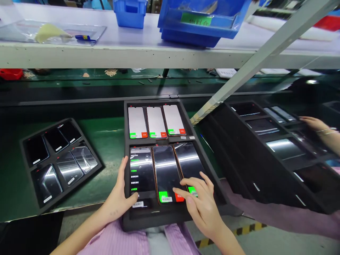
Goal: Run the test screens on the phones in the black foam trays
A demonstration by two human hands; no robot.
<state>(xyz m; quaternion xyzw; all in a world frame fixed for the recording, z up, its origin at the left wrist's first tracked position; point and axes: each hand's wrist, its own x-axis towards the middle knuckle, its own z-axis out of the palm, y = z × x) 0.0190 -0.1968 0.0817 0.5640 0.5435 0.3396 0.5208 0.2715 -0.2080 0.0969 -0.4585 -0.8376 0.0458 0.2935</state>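
A black foam tray (159, 221) holds six phones in two rows in front of me. The back three, such as the back middle phone (156, 120), show white screens with green and red buttons. The front left phone (141, 170) shows a list in white and green text. My left hand (120, 198) grips the tray's left edge, its thumb over that phone's lower screen. My right hand (199, 202) is over the front middle phone (166, 170) and the front right phone (188, 159), fingers spread, index fingertip near the middle screen's lower part. Both screens are dark with coloured buttons.
Another foam tray with several phones (39, 170) lies on the green bench at left. At right, a person's hand (313, 124) is beside stacked black trays (225, 152). A slanted metal post (239, 78) crosses there. Blue bins (130, 16) stand on the shelf above.
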